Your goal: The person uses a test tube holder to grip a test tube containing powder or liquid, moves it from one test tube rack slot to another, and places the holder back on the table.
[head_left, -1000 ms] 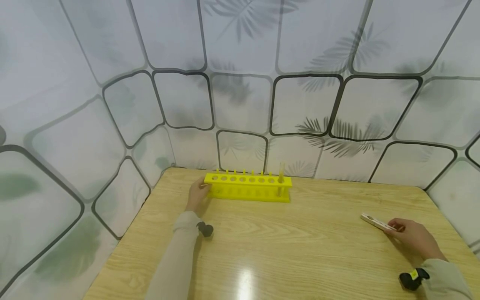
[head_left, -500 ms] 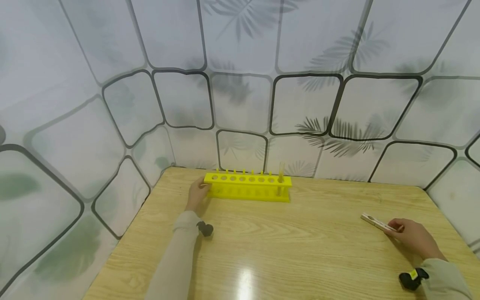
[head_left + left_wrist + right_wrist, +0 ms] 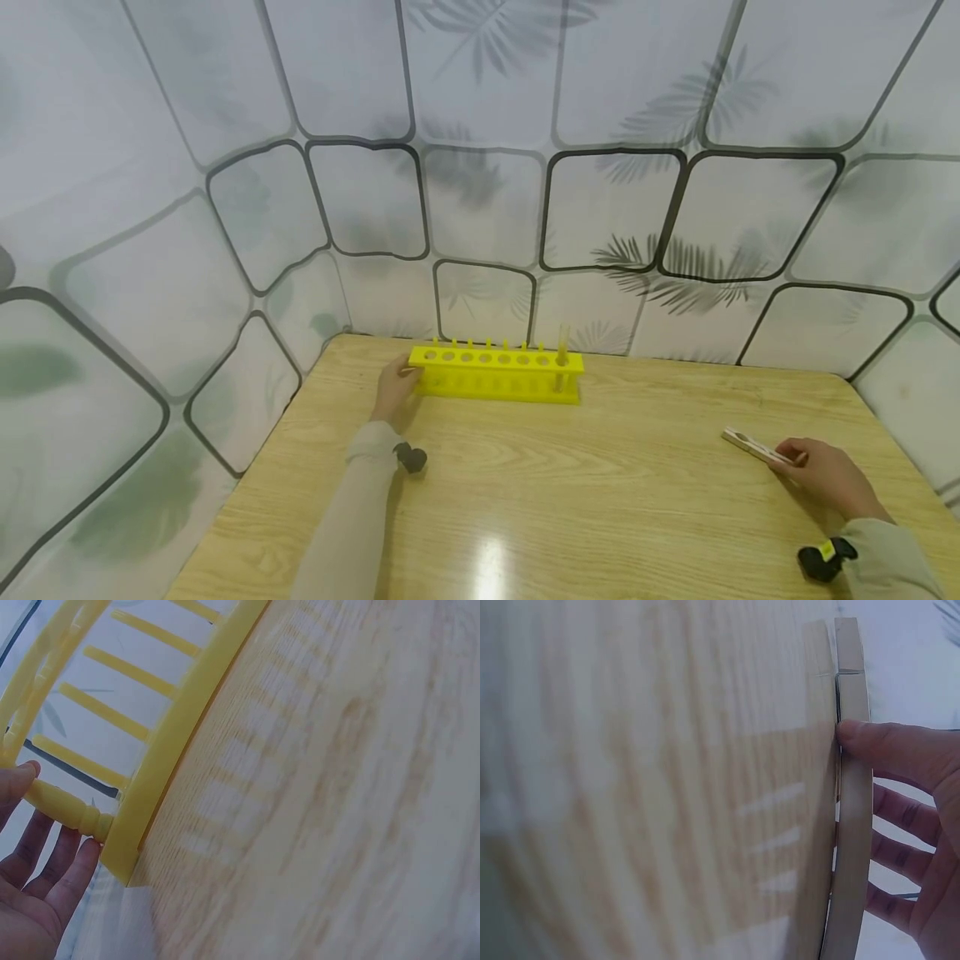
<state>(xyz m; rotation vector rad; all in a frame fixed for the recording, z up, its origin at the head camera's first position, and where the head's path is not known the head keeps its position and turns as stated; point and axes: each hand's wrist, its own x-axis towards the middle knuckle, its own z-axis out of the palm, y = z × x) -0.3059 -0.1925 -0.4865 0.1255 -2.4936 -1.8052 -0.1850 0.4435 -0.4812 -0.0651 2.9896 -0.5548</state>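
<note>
A yellow test tube rack [image 3: 487, 395] stands near the table's back edge, with one row of round holes along its top. One clear test tube [image 3: 562, 343] stands upright in its rightmost hole. My left hand [image 3: 393, 390] holds the rack's left end; in the left wrist view, thumb and fingers go round the end post [image 3: 64, 806]. Out on the right, my right hand [image 3: 831, 479] grips a wooden test tube clamp [image 3: 752, 447] by its near end, low over the table. The right wrist view shows the thumb on one side of the clamp's wood [image 3: 853, 810] and fingers on the other.
The wood-grain table [image 3: 570, 492] carries a bright light reflection at its front. Behind the rack and along the left rises a pale patterned wall covering [image 3: 480, 208]. Dark cameras sit on both wrists, the left one [image 3: 410, 458] low over the table.
</note>
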